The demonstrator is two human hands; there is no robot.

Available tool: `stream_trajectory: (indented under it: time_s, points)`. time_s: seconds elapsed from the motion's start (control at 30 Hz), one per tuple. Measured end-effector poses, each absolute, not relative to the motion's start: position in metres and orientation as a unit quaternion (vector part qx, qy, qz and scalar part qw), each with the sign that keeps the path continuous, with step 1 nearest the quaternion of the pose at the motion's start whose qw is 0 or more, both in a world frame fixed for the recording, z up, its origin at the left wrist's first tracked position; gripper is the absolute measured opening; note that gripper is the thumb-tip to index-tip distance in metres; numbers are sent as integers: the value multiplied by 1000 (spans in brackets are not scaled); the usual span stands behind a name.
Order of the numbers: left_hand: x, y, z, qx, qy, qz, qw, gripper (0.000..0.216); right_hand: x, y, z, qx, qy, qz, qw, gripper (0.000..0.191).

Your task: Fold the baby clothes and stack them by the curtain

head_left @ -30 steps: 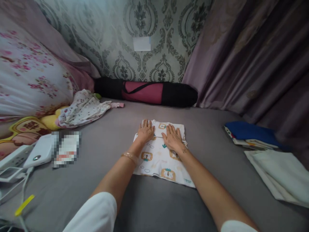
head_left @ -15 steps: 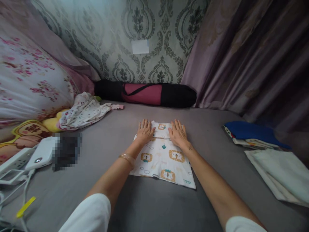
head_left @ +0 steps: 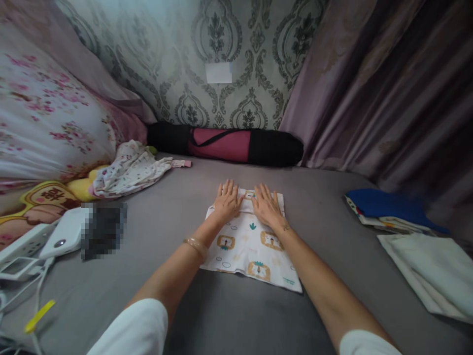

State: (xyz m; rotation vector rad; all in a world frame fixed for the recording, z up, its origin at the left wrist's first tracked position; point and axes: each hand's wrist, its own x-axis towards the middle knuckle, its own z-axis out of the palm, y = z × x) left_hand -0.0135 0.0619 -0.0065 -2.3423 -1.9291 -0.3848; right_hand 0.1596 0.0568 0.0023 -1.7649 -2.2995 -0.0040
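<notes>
A white cloth [head_left: 244,251] printed with orange lion faces and green sprigs lies flat in front of me, its far end folded over into a band. My left hand [head_left: 228,199] rests palm down on the left part of that band, fingers stretched out and pointing away. On the band's right part lies my right hand [head_left: 266,206], also flat with fingers extended. A narrow stretch of the folded band shows between the two hands. A bangle circles my left wrist. What lies under the palms is hidden.
Grey bedding [head_left: 155,236] spreads all around. Folded blue cloth [head_left: 391,209] and pale folded cloth [head_left: 432,271] lie right. A black-and-red bag [head_left: 221,145] lies along the wall. At left are a crumpled printed cloth [head_left: 131,170], a power strip [head_left: 27,244] and a white device [head_left: 66,231].
Both hands have slid inward over the folded band, so the gap between them is narrower. The cloth keeps its shape. The whole view has shifted slightly.
</notes>
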Motion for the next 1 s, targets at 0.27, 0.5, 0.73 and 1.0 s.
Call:
stream_trajectory:
  time_s: [0.27, 0.5, 0.73, 1.0]
  points:
    - [-17, 70, -20, -760, -643, -78, -52, 65, 150, 59, -4, -592, -802, 70, 44, 56]
    - [-28, 61, 6, -754, -644, -96, -88, 59, 124, 62, 7, -553, -826, 40, 96, 55]
    - [-96, 17, 2, -724, -678, -75, -100, 58, 115, 59, -2, -537, -838, 82, 45, 57]
    - [-143, -58, 1, -711, -678, -82, -167, 64, 81, 70, 9, -512, -853, 60, 85, 57]
